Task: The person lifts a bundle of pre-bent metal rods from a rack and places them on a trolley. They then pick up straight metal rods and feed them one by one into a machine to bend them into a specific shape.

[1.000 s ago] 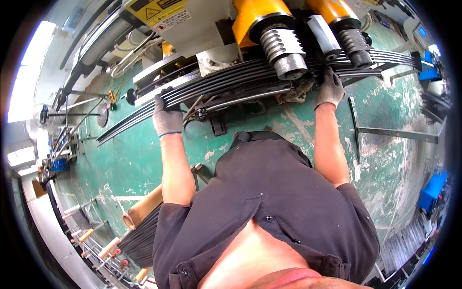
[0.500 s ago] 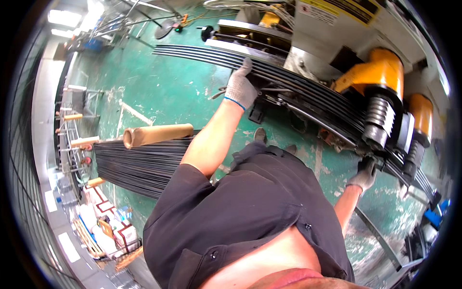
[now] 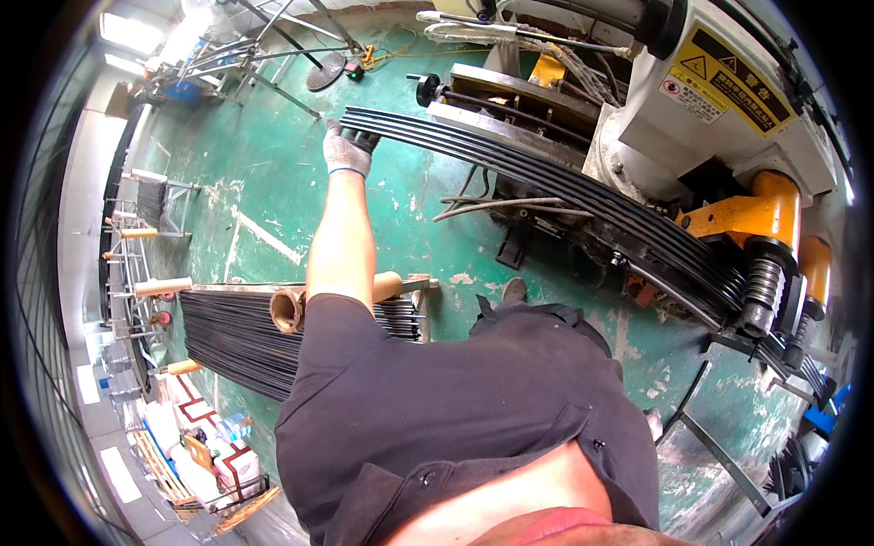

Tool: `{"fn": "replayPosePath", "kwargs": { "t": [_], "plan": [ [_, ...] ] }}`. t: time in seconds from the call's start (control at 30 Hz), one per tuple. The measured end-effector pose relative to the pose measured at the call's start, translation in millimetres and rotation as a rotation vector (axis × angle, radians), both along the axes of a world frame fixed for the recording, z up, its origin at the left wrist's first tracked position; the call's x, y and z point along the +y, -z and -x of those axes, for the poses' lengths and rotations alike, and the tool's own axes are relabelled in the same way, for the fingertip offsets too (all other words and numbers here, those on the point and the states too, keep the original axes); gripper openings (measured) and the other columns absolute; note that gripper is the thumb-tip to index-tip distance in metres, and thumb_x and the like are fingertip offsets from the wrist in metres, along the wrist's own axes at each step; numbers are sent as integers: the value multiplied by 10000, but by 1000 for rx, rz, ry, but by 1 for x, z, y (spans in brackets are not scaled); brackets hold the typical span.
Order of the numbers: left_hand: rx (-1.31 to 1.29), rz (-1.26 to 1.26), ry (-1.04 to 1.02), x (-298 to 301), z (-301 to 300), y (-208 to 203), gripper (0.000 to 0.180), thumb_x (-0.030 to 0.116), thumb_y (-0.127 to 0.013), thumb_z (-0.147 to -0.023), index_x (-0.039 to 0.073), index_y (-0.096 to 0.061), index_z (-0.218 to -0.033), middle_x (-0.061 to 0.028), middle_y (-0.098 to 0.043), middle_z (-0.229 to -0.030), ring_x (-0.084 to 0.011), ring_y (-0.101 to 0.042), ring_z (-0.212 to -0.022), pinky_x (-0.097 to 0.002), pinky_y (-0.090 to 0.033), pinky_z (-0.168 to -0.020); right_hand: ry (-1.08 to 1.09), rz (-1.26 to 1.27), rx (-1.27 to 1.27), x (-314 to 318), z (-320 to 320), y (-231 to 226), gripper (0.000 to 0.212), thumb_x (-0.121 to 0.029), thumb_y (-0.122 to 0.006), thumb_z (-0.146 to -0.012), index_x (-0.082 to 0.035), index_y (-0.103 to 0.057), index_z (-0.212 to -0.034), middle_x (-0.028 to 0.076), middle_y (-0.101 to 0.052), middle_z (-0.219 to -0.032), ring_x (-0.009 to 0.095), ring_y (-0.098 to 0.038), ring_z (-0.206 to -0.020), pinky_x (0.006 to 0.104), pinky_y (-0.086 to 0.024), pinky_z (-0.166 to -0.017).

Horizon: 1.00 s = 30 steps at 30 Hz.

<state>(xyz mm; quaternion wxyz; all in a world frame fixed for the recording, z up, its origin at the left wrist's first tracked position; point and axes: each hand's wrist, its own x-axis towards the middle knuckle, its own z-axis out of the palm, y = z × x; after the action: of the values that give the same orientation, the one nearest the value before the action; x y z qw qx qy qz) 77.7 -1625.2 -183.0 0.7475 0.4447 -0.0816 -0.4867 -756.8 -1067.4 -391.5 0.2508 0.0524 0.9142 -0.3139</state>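
A bundle of long black rods [image 3: 510, 155] slants across the machine, its left ends sticking out over the floor. My left hand [image 3: 348, 153], in a pale glove with dark fingertips, is at those ends. Its thumb stands apart, and the fingers spread just below the rods, touching or very near them; no grip around them shows. Of my right hand, at most a small pale patch [image 3: 654, 423] beside my shirt shows, and its fingers are hidden. The rods' right part runs in beside an orange clamp with a coiled metal spring [image 3: 763, 287].
A white machine housing [image 3: 728, 82] with a yellow warning label fills the upper right. Behind my left arm, more black rods [image 3: 237, 337] lie on a stand with cardboard tubes [image 3: 288, 309]. A metal frame leg [image 3: 724, 460] stands at lower right. Cables [image 3: 510, 202] jut out below the bundle.
My left hand has moved left from the middle of the bundle to its ends, and its fingers have spread. My right hand has left the right part of the machine, drawing back toward my body.
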Motion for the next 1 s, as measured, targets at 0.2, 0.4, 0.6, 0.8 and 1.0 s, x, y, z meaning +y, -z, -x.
{"fn": "replayPosePath", "kwargs": {
  "t": [0.2, 0.4, 0.6, 0.8, 1.0],
  "plan": [
    [-37, 89, 282, -24, -24, 7, 554, 556, -437, -1093, 70, -652, -1251, -151, -711, -1244, -399, -663, -1153, -647, -518, -1015, 134, 67, -128, 20, -43, -15, 322, -396, -734, -975, -83, -720, -1048, 52, -687, -861, 174, -633, -740, 355, -490, -605],
    [-130, 165, 545, -28, -73, 48, 472, 430, -498, -1093, 44, -639, -1325, -111, -708, -1345, -284, -652, -1257, -475, -524, -1099, 90, 155, -107, -1, -33, -30, 313, -415, -734, -977, -112, -712, -1054, 22, -634, -801, 127, -590, -682, 307, -449, -553],
    [-3, 233, 275, -5, -34, 27, 684, 589, -369, -1098, 57, -492, -1511, -238, -464, -1592, -452, -475, -1419, -673, -374, -1185, -21, 177, -163, -48, -33, -37, 192, -240, -689, -1003, -60, -709, -1066, 1, -628, -778, 103, -553, -599, 279, -379, -471],
    [247, -20, -22, 52, 70, 60, 739, 561, -426, -1094, 112, -247, -1652, -207, -275, -1709, -440, -331, -1537, -662, -306, -1230, -94, 125, -237, -69, -2, -32, 258, -306, -713, -1000, -51, -713, -1032, 3, -674, -802, 111, -581, -623, 268, -420, -524],
    [344, -324, 48, 110, 231, 142, 752, 463, -525, -1085, 56, -234, -1647, -226, -385, -1647, -440, -401, -1495, -623, -337, -1231, -164, 29, -372, -76, 76, -18, 282, -357, -716, -1000, -78, -718, -1039, 1, -711, -853, 125, -640, -714, 296, -470, -597]
  ]
}}
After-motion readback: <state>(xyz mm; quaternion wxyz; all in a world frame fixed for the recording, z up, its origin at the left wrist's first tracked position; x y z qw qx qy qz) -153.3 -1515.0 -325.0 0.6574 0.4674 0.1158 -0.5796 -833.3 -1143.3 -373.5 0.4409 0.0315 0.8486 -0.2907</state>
